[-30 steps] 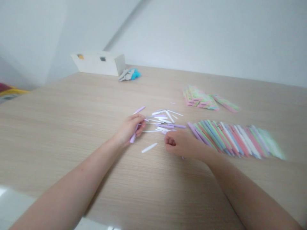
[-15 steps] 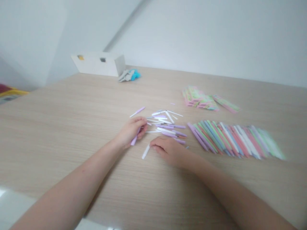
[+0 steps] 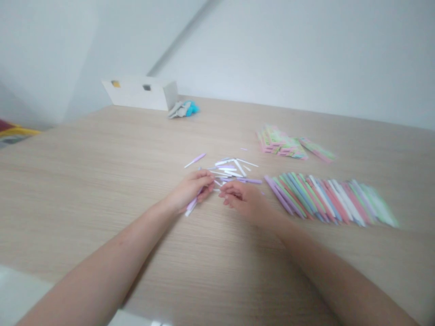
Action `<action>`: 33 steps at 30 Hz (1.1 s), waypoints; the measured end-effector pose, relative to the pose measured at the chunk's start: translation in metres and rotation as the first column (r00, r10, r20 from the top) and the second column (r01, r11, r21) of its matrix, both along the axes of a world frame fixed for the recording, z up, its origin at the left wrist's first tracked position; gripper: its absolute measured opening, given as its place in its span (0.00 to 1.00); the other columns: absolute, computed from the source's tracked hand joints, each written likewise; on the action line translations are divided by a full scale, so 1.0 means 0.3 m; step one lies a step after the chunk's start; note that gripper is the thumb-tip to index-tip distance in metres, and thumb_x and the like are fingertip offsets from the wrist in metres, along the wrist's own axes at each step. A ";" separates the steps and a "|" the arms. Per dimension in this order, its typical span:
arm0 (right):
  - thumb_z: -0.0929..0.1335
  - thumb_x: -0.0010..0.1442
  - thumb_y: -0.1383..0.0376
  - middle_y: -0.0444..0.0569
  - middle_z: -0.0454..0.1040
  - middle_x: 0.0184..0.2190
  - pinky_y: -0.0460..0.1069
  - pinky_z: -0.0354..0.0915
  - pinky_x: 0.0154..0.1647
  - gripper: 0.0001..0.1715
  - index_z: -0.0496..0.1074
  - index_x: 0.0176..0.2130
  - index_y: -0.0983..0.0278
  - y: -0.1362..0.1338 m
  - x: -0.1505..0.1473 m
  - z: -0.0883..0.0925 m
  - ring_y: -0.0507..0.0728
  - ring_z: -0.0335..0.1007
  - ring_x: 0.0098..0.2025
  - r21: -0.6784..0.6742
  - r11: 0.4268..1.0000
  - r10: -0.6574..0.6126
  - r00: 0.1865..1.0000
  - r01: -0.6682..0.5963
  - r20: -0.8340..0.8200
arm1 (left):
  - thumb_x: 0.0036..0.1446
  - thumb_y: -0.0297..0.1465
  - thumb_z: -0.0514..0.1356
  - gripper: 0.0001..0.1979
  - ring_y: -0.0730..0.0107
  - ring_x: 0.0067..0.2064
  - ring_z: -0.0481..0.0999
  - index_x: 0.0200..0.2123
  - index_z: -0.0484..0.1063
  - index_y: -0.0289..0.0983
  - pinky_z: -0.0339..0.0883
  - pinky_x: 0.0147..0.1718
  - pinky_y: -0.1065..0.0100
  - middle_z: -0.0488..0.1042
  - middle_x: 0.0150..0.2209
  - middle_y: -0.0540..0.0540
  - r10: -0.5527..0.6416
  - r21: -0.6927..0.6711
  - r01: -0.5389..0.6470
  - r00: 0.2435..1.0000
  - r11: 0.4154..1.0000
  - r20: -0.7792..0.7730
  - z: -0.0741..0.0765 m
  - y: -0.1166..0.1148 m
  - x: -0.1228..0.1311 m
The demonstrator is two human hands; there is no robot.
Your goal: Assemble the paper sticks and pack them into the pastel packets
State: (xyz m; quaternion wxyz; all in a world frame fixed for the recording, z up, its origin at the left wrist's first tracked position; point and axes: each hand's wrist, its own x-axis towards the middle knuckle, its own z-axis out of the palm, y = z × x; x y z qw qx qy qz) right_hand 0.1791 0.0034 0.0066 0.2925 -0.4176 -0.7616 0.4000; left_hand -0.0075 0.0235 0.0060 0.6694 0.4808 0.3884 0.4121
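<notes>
My left hand [image 3: 190,189] is closed round a small bundle of purple and white sticks [image 3: 190,206], whose ends poke out below the fingers. My right hand [image 3: 241,198] rests just to its right with the fingers curled together near the left hand's fingertips; what they pinch, if anything, is too small to make out. Behind both hands lies a loose scatter of white and purple sticks [image 3: 234,170] on the wooden table [image 3: 102,172]. One purple stick [image 3: 196,159] lies apart at the scatter's left.
To the right, a row of coloured sticks [image 3: 329,198] lies side by side. Farther back is a stack of pastel sticks [image 3: 282,144]. A white box [image 3: 141,93] and a grey and blue cloth [image 3: 183,108] stand at the far wall. The table's near edge is at bottom left.
The white stick that lay on the table before my hands is gone from there; my right hand moved up from it to the left hand, whose bundle now shows a white end.
</notes>
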 end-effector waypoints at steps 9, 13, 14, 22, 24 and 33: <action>0.68 0.52 0.67 0.43 0.73 0.25 0.46 0.69 0.28 0.05 0.67 0.33 0.63 0.016 -0.004 -0.005 0.51 0.73 0.27 -0.232 0.969 -0.134 0.974 0.090 -0.181 | 0.55 0.37 0.59 0.11 0.87 0.14 0.52 0.31 0.65 0.35 0.42 0.10 0.79 0.65 0.23 0.54 -0.167 0.048 0.168 0.986 0.985 -0.030 -0.018 -0.006 0.002; 0.68 0.52 0.66 0.43 0.73 0.24 0.46 0.69 0.28 0.07 0.68 0.35 0.64 -0.018 0.016 -0.009 0.51 0.72 0.26 -0.214 0.972 -0.146 0.966 0.099 -0.215 | 0.56 0.37 0.59 0.11 0.87 0.14 0.53 0.35 0.66 0.35 0.42 0.11 0.78 0.66 0.25 0.54 -0.193 0.090 0.198 0.979 0.976 -0.062 -0.015 -0.016 0.010; 0.68 0.53 0.65 0.43 0.73 0.24 0.46 0.68 0.28 0.07 0.69 0.35 0.64 -0.028 0.021 -0.010 0.50 0.71 0.26 -0.211 0.972 -0.152 0.963 0.104 -0.222 | 0.56 0.38 0.59 0.11 0.87 0.14 0.52 0.35 0.66 0.35 0.42 0.11 0.78 0.66 0.25 0.54 -0.199 0.097 0.206 0.977 0.974 -0.074 -0.015 -0.018 0.012; 0.67 0.54 0.65 0.42 0.70 0.23 0.46 0.63 0.27 0.05 0.70 0.33 0.64 -0.074 0.029 0.002 0.49 0.67 0.24 -0.201 0.966 -0.206 0.956 0.165 -0.209 | 0.56 0.40 0.59 0.13 0.87 0.15 0.53 0.35 0.65 0.34 0.42 0.12 0.79 0.65 0.25 0.54 -0.234 0.108 0.248 0.963 0.963 -0.133 0.001 -0.037 0.023; 0.66 0.55 0.64 0.42 0.70 0.23 0.45 0.62 0.27 0.05 0.71 0.33 0.64 -0.080 0.032 0.005 0.49 0.65 0.24 -0.189 0.969 -0.194 0.964 0.159 -0.184 | 0.56 0.40 0.59 0.14 0.87 0.15 0.53 0.35 0.65 0.34 0.42 0.11 0.79 0.65 0.24 0.54 -0.234 0.101 0.249 0.961 0.963 -0.145 0.005 -0.041 0.025; 0.65 0.57 0.62 0.38 0.65 0.20 0.44 0.55 0.19 0.06 0.67 0.31 0.63 -0.096 0.036 0.020 0.47 0.58 0.18 -0.185 0.954 -0.274 0.939 0.237 -0.207 | 0.57 0.39 0.58 0.12 0.87 0.15 0.52 0.35 0.65 0.35 0.42 0.12 0.79 0.65 0.24 0.54 -0.255 0.092 0.266 0.960 0.959 -0.115 -0.005 -0.044 0.025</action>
